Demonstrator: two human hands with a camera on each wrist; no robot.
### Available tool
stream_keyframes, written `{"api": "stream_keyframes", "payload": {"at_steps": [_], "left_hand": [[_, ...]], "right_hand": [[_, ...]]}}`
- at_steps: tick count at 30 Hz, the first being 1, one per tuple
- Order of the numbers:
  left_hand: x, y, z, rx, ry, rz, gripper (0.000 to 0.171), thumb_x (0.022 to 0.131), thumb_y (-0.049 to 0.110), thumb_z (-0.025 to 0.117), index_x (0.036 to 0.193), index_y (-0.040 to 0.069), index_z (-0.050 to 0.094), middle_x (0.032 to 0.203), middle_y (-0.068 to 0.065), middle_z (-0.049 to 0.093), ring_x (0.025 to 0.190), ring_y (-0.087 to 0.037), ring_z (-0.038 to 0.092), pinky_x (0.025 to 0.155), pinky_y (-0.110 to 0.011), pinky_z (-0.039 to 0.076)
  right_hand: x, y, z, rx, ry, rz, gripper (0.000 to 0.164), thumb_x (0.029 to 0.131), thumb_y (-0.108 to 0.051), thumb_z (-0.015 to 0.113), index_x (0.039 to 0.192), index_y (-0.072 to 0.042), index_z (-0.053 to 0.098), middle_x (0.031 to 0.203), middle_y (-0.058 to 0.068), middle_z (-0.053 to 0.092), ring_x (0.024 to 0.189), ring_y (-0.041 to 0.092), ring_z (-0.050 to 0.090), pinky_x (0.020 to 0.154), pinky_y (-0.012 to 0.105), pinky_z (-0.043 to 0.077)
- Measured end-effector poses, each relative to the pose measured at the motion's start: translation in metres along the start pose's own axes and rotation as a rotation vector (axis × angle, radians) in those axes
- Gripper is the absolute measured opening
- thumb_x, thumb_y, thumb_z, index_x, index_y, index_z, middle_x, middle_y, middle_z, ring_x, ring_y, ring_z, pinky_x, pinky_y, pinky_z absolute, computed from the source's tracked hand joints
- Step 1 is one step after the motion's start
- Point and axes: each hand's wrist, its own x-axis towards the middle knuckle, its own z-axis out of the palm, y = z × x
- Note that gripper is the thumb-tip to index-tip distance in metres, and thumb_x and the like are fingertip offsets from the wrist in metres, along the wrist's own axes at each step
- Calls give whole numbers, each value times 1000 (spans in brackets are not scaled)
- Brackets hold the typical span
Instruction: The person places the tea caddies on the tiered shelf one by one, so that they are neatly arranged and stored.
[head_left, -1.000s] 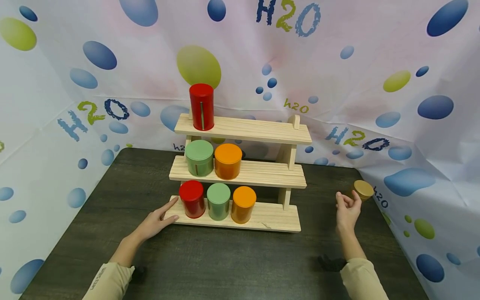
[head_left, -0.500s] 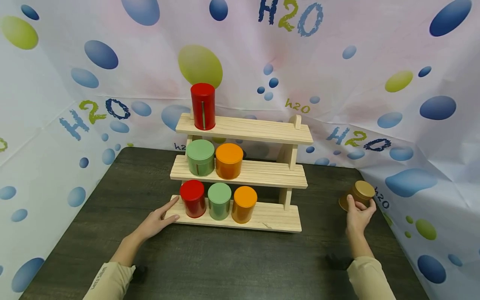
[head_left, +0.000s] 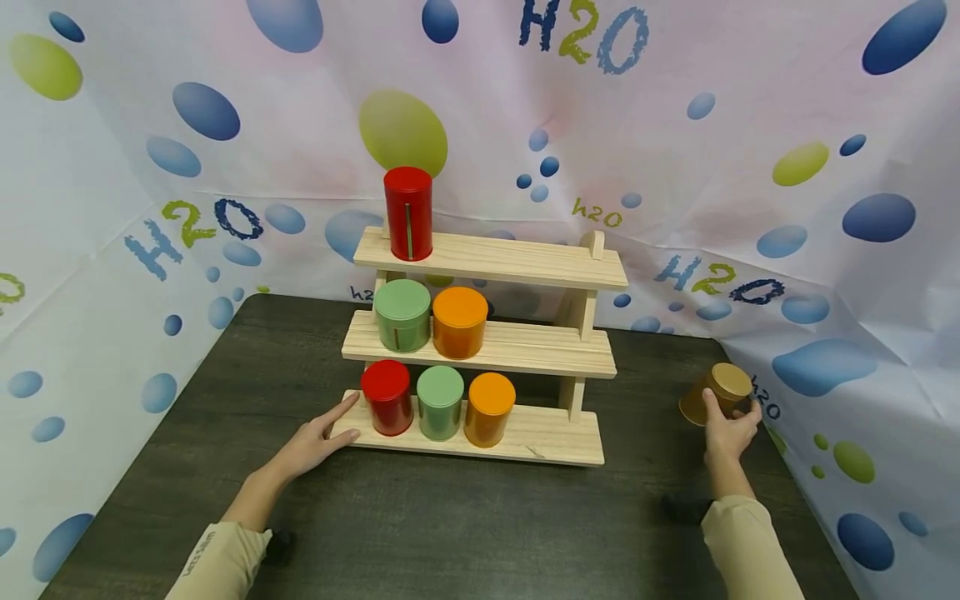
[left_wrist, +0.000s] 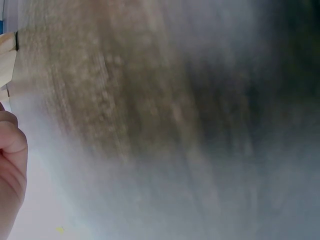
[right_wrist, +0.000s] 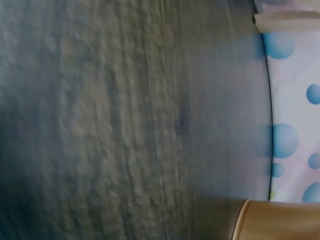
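Note:
My left hand (head_left: 309,446) rests at the left end of the wooden three-tier shelf (head_left: 555,433), index finger on the bottom board and thumb at its front edge. Part of that hand (left_wrist: 11,155) shows in the left wrist view. Far right on the dark table, my right hand (head_left: 731,429) holds a gold tin (head_left: 729,380) between thumb and fingers. Its side (right_wrist: 280,222) appears in the right wrist view. On the bottom board stand a red tin (head_left: 387,398), a green tin (head_left: 440,402) and an orange tin (head_left: 490,408).
A wider green tin (head_left: 402,315) and a wider orange tin (head_left: 460,322) occupy the middle board's left half. A tall red tin (head_left: 408,213) tops the upper board's left end. Behind and beside the table (head_left: 450,533) hangs a printed curtain (head_left: 637,150).
My right hand has moved right and slightly toward me, from the gold tin's left side to around it. My left hand has stayed at the shelf's end.

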Motion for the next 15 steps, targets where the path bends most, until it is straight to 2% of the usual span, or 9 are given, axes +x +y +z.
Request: {"api": "stream_keyframes", "payload": {"at_steps": [5, 10, 15], "left_hand": [[-1, 0, 0, -6, -6, 1, 64, 91, 29, 55, 145, 10, 26, 144, -26, 25, 126, -46, 31, 94, -61, 32], [-1, 1, 0, -22, -12, -7, 65, 91, 31, 55, 145, 10, 25, 145, -25, 24, 128, -46, 27, 95, -62, 30], [0, 1, 0, -27, -14, -15, 66, 91, 31, 55, 146, 11, 25, 146, -24, 23, 129, -46, 26, 95, -62, 29]], "right_hand": [[6, -2, 0, -1, -41, -19, 87, 84, -45, 56, 147, -15, 4, 143, 21, 19, 130, 34, 22, 109, 43, 19], [7, -7, 1, -18, -85, -23, 89, 85, -42, 56, 148, -15, -2, 148, 20, 9, 136, 33, 14, 111, 41, 13], [10, -12, 3, -66, -107, -10, 89, 85, -43, 55, 147, -16, -4, 150, 19, 0, 138, 34, 2, 112, 45, 6]]}}
